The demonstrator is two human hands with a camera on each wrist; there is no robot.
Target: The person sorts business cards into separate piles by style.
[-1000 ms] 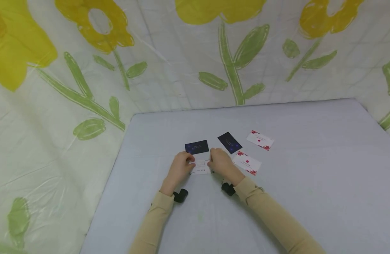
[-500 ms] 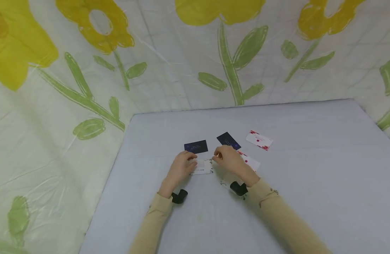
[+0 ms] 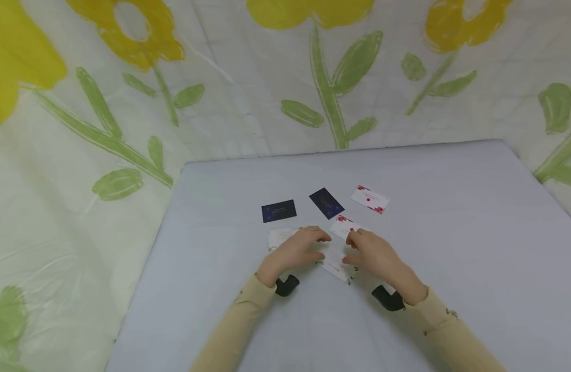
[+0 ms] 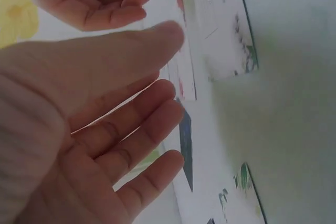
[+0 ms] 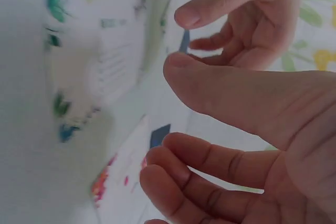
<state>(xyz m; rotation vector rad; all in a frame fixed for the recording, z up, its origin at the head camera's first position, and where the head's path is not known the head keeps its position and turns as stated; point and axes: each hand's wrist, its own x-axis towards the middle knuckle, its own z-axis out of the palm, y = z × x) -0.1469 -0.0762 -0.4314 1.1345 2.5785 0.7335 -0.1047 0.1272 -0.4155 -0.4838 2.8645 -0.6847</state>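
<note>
My left hand (image 3: 298,250) is held over the table with relaxed fingers and nothing in its grasp. Facing it, my right hand (image 3: 377,254) hovers with thumb and fingers apart, also holding nothing. Between and below them a white business card with green leaf corners (image 3: 335,264) lies at a slant; its leaf print shows sharply in the right wrist view (image 5: 97,51). A second leaf-printed white card (image 3: 279,236) is partly covered by my left hand. Just beyond my right fingers lies a white card with red flowers (image 3: 343,225), its near part hidden.
Farther back on the grey-white table (image 3: 220,289) lie a black card with blue spots (image 3: 279,211), another black card (image 3: 326,203) turned at an angle, and a second red-flowered card (image 3: 370,199). A flower-printed curtain (image 3: 248,103) hangs behind the table's far edge.
My right hand leaves the left leaf-printed card and moves right and nearer. My left hand lets go of that card and shifts right, toward the slanted leaf-printed card. The head view shifts slightly.
</note>
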